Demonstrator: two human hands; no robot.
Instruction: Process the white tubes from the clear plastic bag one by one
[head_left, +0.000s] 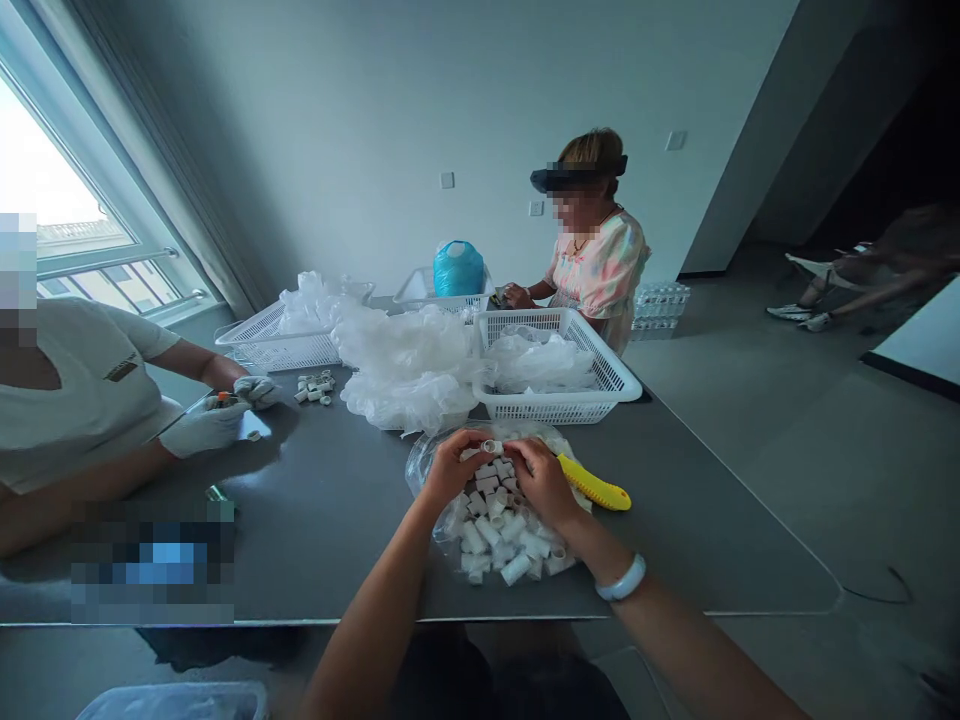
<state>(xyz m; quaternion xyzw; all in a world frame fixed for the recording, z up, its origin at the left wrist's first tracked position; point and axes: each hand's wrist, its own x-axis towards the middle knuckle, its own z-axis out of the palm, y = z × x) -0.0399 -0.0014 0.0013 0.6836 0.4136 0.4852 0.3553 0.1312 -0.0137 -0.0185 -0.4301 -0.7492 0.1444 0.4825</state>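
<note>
A short white plastic pipe fitting (pixel 491 447) sits between my two hands, above a heap of similar white pieces. The fingers of my left hand (pixel 455 466) are closed on its left side. From the other side, my right hand (pixel 546 482) pinches it with bent fingers. A yellow tool handle (pixel 596 486) sticks out beside my right hand; its front end is hidden behind that hand. Beneath both hands, the heap of white pipe fittings (pixel 516 535) lies on a clear plastic bag (pixel 420 465) on the dark table.
White baskets (pixel 600 395) and piled clear bags (pixel 409 355) stand beyond my hands. At left, a co-worker's gloved hands (pixel 206 428) work near a small pile of fittings (pixel 315 387). Another person (pixel 600 250) sits across, by a blue bundle (pixel 458 268).
</note>
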